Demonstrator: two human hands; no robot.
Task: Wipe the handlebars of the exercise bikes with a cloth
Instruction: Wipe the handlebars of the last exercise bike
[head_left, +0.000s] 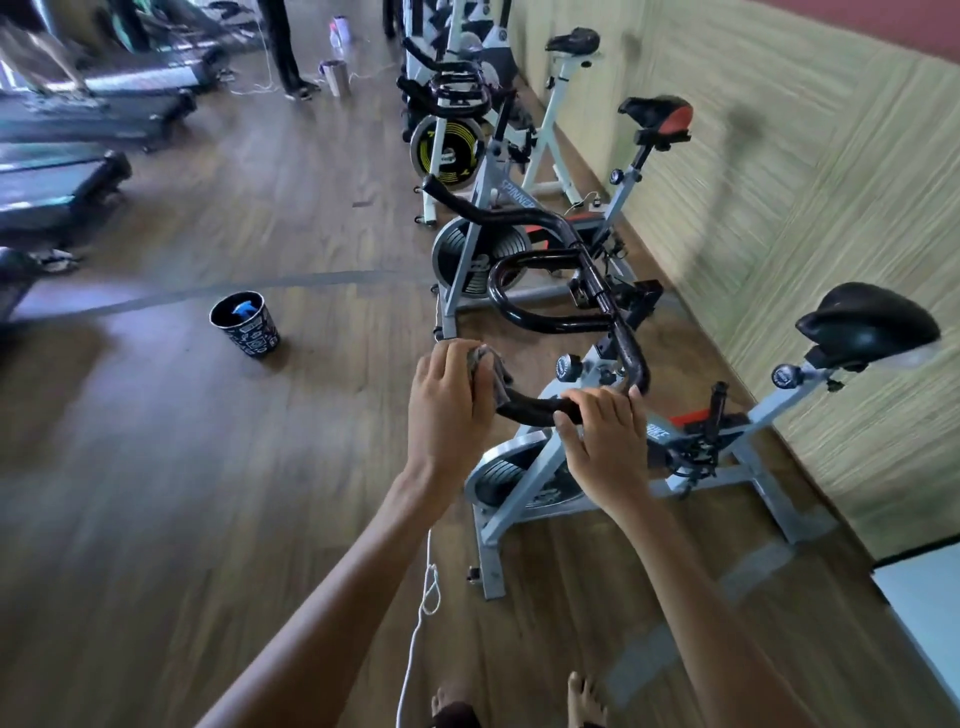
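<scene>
At frame centre, the left hand (447, 400) presses a crumpled grey cloth (491, 371) around the near end of the black curved handlebar (530, 410) of the nearest grey-framed exercise bike (727, 441). The right hand (605, 441) grips the bar just beside it. A dark patterned bucket (247, 325) stands on the wooden floor (156, 493) at centre left.

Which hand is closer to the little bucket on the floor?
Left. The left hand, wrapping the cloth, is nearer the bucket; the right hand grips farther away.

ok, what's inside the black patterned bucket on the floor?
The bucket stands open on the wooden floor. Something blue shows near its rim, too blurred to identify. Anything lower inside is hidden by the bucket's wall and shadow.
</scene>
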